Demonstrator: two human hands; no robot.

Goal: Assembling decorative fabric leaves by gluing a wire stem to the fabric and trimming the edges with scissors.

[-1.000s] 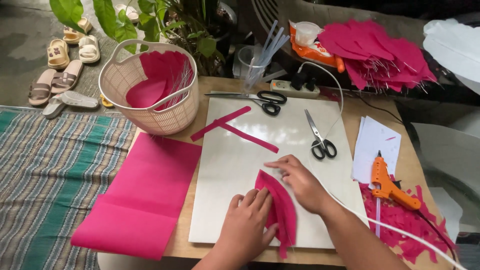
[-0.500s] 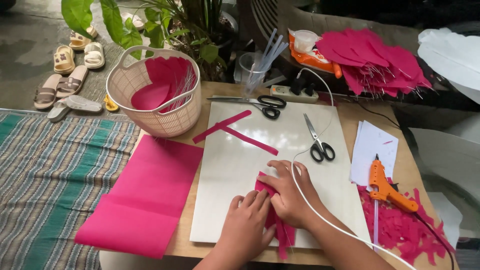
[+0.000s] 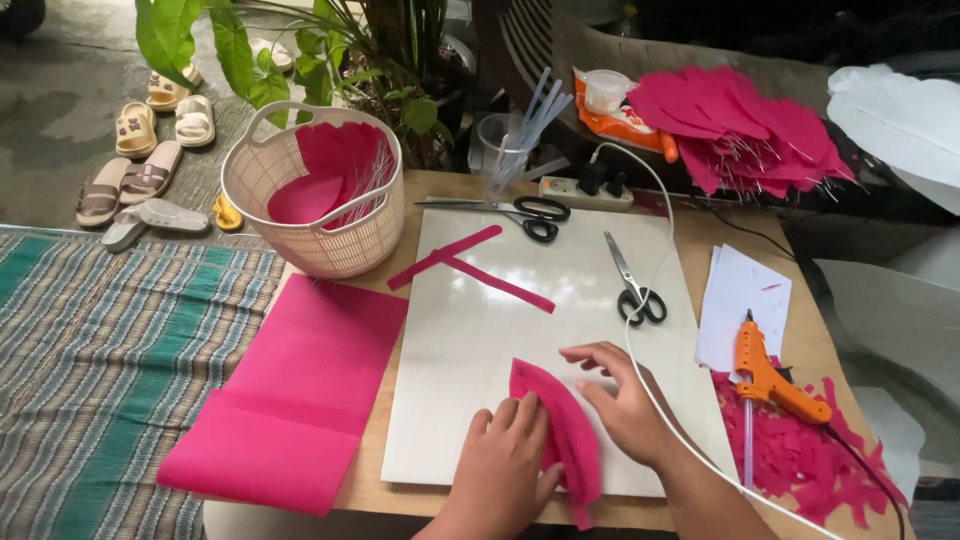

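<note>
We see our left hand (image 3: 500,470) lying flat on a curved pink paper petal (image 3: 560,430), its fingers (image 3: 520,415) stretched out and pressing the paper rather than pinching it. Our right hand (image 3: 625,400) rests just beside it on the petal's right edge, fingers spread loosely and likewise gripping nothing. The petal lies at the near edge of the white board (image 3: 480,330) on the wooden counter (image 3: 800,330). Farther up the board lie two crossed pink paper strips (image 3: 470,265) and two pairs of scissors (image 3: 635,285). An orange glue gun (image 3: 770,380) sits to the right above pink scraps (image 3: 800,460). A folded pink sheet (image 3: 300,390) hangs off the counter's left side, near a cream basket (image 3: 330,240).
</note>
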